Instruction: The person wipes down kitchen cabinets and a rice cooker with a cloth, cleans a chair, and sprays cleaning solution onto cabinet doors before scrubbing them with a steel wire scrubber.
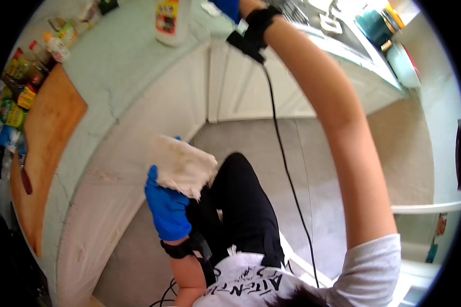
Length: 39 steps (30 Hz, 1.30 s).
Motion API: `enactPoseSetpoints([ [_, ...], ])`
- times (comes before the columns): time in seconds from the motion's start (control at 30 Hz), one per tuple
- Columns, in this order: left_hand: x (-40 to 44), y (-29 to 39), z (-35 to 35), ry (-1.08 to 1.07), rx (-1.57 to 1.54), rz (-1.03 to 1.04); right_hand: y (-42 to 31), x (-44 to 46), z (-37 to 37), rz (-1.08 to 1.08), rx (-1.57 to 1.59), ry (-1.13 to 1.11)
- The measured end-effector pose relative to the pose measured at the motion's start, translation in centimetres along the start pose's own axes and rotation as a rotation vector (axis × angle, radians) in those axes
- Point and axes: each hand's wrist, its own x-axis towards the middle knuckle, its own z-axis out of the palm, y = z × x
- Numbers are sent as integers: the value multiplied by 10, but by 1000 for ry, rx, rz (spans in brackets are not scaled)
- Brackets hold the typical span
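Note:
My left hand (168,210), in a blue rubber glove, grips a folded, off-white cleaning cloth (185,165) with dirty smudges. It is in front of the pale cabinet front (133,128), above my knee. My right arm stretches toward the top edge of the view. Only part of my right hand (229,7) shows there, also in a blue glove, over the countertop by the corner; its fingers are cut off. Close to it lie a small white item (212,8) and, further left, a white bottle (172,24) with a yellow and red label.
The green countertop (118,66) curves along the left, bearing a wooden board (56,123), several condiment bottles (28,77) and a red-handled tool (25,174). A sink (338,30) is at top right. A black cable (281,153) hangs from my right wrist across the grey floor (302,143).

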Motion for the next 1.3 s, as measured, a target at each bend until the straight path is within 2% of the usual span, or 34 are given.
enactPoseSetpoints([
  [0.03, 6, -2, -3, 16, -3, -3, 7, 12, 7, -56, -48, 40],
  [0.07, 8, -2, -1, 24, -9, 10, 7, 17, 21, -113, 49, -24],
  [0.1, 9, -3, 2, 37, -15, 14, 5, 22, 32, -3, 121, 12],
  [0.13, 8, -5, 11, 31, -5, 15, -7, 17, 44, 34, 56, 135],
  [0.17, 6, -7, 21, 32, 6, 34, 1, 26, 55, -44, -12, 224],
  [0.2, 4, -10, 26, 36, 16, 40, -6, 14, 64, 217, 347, 98],
  [0.23, 3, -12, 26, 30, 25, 14, 6, 15, 65, -45, -62, 265],
  [0.27, 3, -12, 25, 17, 37, 8, 18, 22, 69, -159, -19, 328],
  [0.3, 4, -11, 24, 10, 45, 7, 32, 33, 74, -213, -107, 419],
  [0.37, 1, -9, 20, 38, 67, -2, 24, 20, 67, -119, -188, 304],
  [0.43, -4, -4, 17, 15, 132, -22, 34, 9, 43, -241, -161, 362],
  [0.47, -4, -3, 13, -7, 168, -4, 61, 30, 24, -366, -253, 494],
  [0.5, -5, -2, 10, -8, 174, -38, 74, 34, -2, -357, -440, 549],
  [0.57, -5, -2, 15, 76, 228, 29, 82, 28, -34, 9, -978, 767],
  [0.6, -6, -2, 23, 26, 288, -51, 85, 24, -47, 193, -1148, 671],
  [0.63, -5, -2, 30, 16, 306, -100, 78, 13, -57, 256, -1066, 501],
  [0.67, -3, -3, 35, -27, 343, -119, 85, 14, -62, 275, -1025, 437],
  [0.73, -5, -11, 46, -24, 405, -101, 95, 20, -63, 306, -1200, 330],
  [0.77, -6, -14, 48, -30, 417, -117, 93, 12, -60, 291, -1167, 335],
  [0.83, -7, -19, 53, 23, 516, -58, 103, 19, -60, 349, -1173, 495],
  [0.87, -7, -21, 54, 17, 531, -57, 101, 14, -65, 220, -1152, 560],
  [0.9, -7, -25, 52, -21, 798, 13, 101, 9, -72, 94, -1127, 621],
  [0.93, -5, -28, 52, -62, 1061, 88, 100, 14, -79, 130, -1045, 649],
  [0.97, -2, -32, 53, -62, 1070, 91, 106, 14, -86, 129, -1037, 654],
  [1.03, -4, -38, 56, -49, 962, 15, 120, 10, -89, -193, -1341, 957],
  [1.07, -5, -40, 58, -41, 909, -16, 116, 9, -97, 33, -1350, 736],
  [1.1, -3, -42, 60, -39, 914, -1, 107, 13, -114, 373, -1077, 218],
  [1.17, 1, -46, 63, 46, 566, -95, 114, 9, -120, 166, -1073, 372],
  [1.23, 4, -48, 64, -10, 525, -144, 113, 6, -123, 108, -1123, 428],
  [1.3, 3, -50, 66, -24, 517, -156, 114, 5, -129, -78, -951, 655],
])
